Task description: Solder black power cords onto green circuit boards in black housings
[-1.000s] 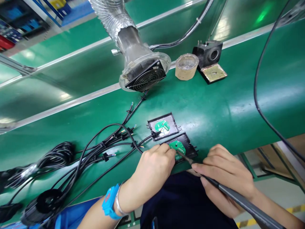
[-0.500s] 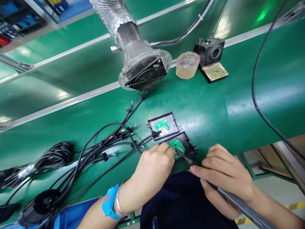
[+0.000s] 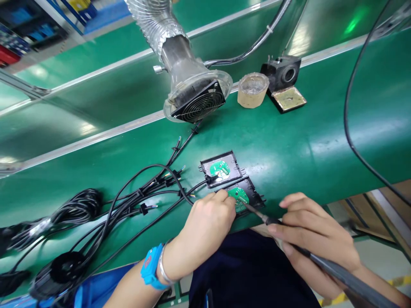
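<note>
My right hand (image 3: 317, 235) holds a soldering iron (image 3: 334, 267) like a pen, its tip on or just above a green circuit board (image 3: 239, 196). This board lies in the nearer black plastic case half (image 3: 255, 199). At the case's left side, my left hand (image 3: 210, 218) is closed with its fingertips down by the board; what they pinch is hidden. Just behind lies a second case half (image 3: 235, 164) with another green board (image 3: 220, 168). A black cable (image 3: 167, 214) enters that one from the left.
Several black cables (image 3: 128, 201) with bare wire ends spread to the left, beside a coiled bundle (image 3: 80, 209). A fume extractor hood (image 3: 197, 100) hangs over the bench. Behind stand a tape roll (image 3: 253, 92) and an iron stand (image 3: 284, 77) with a sponge (image 3: 290, 99).
My right hand and the soldering iron have shifted slightly right, and my index finger has lifted off the handle. My left hand stays by the nearer case half.
</note>
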A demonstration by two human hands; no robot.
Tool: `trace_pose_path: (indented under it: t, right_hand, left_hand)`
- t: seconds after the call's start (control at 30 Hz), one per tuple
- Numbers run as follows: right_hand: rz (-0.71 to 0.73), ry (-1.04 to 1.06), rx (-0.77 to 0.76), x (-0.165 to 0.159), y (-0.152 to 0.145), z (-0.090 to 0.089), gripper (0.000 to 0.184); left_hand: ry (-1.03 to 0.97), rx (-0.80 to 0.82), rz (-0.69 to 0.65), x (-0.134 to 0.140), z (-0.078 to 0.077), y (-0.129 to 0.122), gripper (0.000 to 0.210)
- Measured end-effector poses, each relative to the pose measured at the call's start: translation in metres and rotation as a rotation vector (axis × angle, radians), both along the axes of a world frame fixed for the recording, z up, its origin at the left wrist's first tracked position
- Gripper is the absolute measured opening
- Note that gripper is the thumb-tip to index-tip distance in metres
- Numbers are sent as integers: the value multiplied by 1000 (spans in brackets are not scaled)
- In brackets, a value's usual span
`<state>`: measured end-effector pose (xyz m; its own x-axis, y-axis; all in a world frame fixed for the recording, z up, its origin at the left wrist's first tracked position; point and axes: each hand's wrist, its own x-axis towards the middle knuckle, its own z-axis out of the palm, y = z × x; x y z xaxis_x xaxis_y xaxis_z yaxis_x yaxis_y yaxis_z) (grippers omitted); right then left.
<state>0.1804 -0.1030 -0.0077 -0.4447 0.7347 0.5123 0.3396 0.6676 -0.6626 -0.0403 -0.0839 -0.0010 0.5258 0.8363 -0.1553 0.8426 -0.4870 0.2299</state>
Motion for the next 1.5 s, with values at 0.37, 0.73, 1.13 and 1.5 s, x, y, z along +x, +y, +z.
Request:
trace_pose_path:
  t: [0.37,0.73,1.13,1.5]
  right_hand:
    - [47,150,-139,1,4,-9,28]
    - [14,116,-40,1,10,-5,28]
    - [-250,15,121,-13,16,-44,30]
    - [-230,-83,169,-17,17,-42,27]
  left_hand:
    - [-28,-40,45,2,2,3,17]
    - [21,-48,64,4,2,2,13]
    - [-9,-68,74,3,3,3,13]
    - [8,-8,69,4,-1,-7,19]
